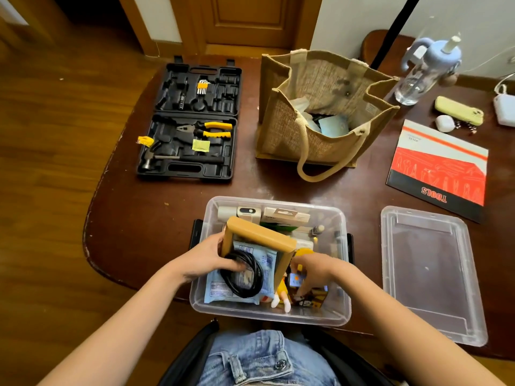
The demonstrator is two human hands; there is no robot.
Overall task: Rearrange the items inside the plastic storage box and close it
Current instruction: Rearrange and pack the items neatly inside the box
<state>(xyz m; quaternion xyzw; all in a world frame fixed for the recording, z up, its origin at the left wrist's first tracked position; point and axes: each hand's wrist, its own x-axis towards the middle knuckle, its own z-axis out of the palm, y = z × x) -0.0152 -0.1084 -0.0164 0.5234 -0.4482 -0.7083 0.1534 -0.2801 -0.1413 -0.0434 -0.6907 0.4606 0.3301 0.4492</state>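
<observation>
I read "TOOLS" on one booklet (440,168). My left hand (207,256) grips one tan frame (260,238); my right hand (315,270), fingers curled, reaches into one storage box (338,310).

The red and black booklet (440,174) on the bench bears the word "TOOLS" in red letters, seen upside down. Print on the blue packet (267,263) in the box is too small to read.

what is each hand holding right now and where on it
The left hand grips the tan rectangular tray by its left side, tilted up. The right hand reaches among the items; a hold cannot be told.
</observation>
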